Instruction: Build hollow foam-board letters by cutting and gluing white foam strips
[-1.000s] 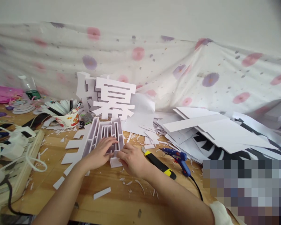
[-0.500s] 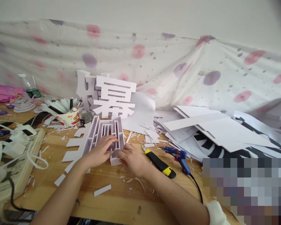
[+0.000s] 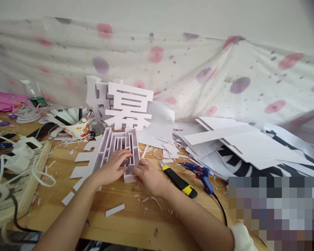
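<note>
A white foam-board letter lies on the wooden table, its thin upright walls forming narrow channels. My left hand rests over its near part, fingers stretched out and thumb apart. At the letter's near right corner my right hand has its fingers curled in and pressed on the side wall. Its fingertips are partly hidden, and so is any small strip between them. A yellow and black utility knife lies right of my right hand. Beyond it sits a blue glue gun with a black cord.
Finished white characters stand behind the letter. A paper cup of markers is at back left, a power strip with white cables at left. White sheets pile up at right. A loose strip and scraps lie in front.
The camera view has shifted slightly. Both hands keep almost the same place and pose on the letter.
</note>
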`<state>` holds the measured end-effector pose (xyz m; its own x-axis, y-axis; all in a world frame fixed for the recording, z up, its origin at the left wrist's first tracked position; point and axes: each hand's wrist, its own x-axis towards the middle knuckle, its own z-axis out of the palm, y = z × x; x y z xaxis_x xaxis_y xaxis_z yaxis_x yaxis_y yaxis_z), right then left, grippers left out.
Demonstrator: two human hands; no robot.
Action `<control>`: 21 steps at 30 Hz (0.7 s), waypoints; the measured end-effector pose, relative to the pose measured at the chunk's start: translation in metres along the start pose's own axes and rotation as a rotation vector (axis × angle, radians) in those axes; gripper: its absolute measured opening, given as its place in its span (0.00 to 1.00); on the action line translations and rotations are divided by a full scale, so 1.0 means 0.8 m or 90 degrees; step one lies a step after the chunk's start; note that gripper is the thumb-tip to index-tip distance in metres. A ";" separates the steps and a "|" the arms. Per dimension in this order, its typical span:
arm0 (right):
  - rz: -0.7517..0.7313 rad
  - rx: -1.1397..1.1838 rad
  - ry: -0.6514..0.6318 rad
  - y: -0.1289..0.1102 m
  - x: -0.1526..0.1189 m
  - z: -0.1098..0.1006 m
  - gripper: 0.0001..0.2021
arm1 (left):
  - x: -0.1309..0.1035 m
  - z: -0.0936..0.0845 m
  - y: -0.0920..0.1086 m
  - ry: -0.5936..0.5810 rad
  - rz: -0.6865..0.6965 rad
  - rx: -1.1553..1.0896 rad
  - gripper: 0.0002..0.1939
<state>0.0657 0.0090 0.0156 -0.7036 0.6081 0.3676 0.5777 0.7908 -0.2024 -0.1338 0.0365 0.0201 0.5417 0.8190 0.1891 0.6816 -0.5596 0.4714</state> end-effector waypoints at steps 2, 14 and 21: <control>0.000 -0.007 0.002 0.000 0.000 0.000 0.06 | 0.000 -0.001 0.001 -0.005 -0.001 0.004 0.19; 0.013 0.007 -0.005 0.000 0.000 0.001 0.06 | 0.000 0.002 0.001 -0.007 -0.001 0.004 0.19; 0.031 0.070 -0.066 0.012 0.003 -0.018 0.06 | 0.000 0.001 0.002 0.002 0.004 0.001 0.20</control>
<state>0.0754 0.0169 0.0280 -0.7175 0.6460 0.2606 0.5681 0.7591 -0.3177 -0.1325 0.0351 0.0204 0.5448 0.8156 0.1947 0.6786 -0.5652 0.4691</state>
